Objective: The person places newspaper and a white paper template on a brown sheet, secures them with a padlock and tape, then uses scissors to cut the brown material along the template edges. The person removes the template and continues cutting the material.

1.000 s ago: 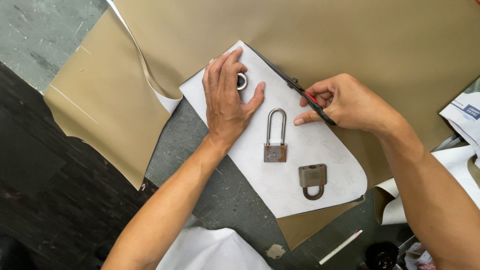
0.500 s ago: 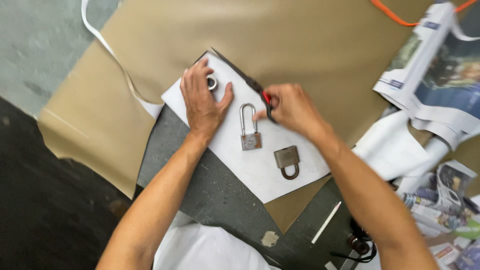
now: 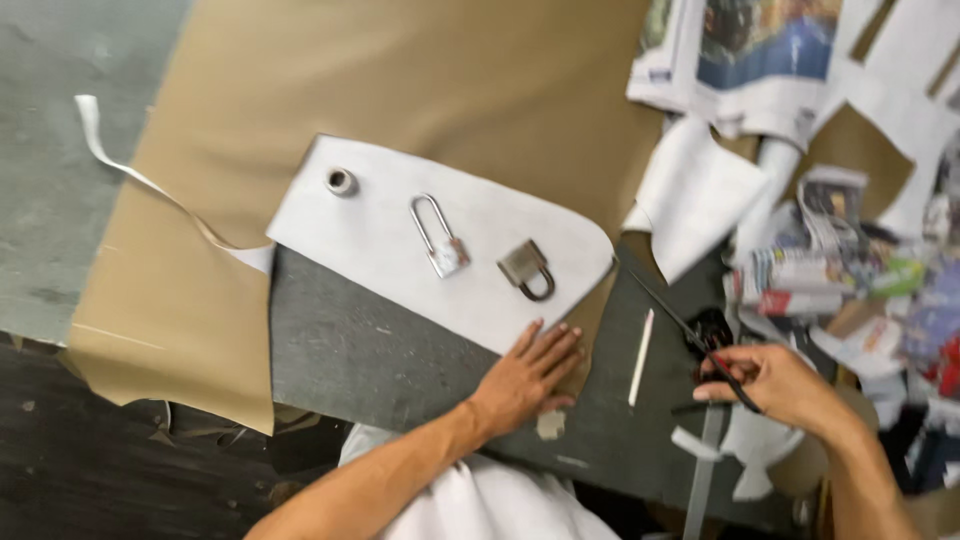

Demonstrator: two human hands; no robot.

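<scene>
My left hand (image 3: 530,372) lies flat with fingers spread on the dark board (image 3: 350,350), its fingertips touching the near edge of a white cut sheet (image 3: 380,250). On that sheet rest a long-shackle padlock (image 3: 438,240), a smaller padlock (image 3: 528,270) and a small metal ring (image 3: 342,182). My right hand (image 3: 775,385) is off to the right, closed on a thin black tool with a red mark (image 3: 690,335), whose blade points up-left. A white stick (image 3: 640,356) lies between the two hands.
A large tan sheet (image 3: 430,90) lies under the white one, with a curled white offcut strip (image 3: 140,180) at the left. Newspapers and paper scraps (image 3: 830,200) pile up at the right. Grey floor (image 3: 60,120) shows at the far left.
Both hands have left the white sheet: the left slid down to its near edge, the right carried the black tool away to the right. The view shifted right, showing more newspapers.
</scene>
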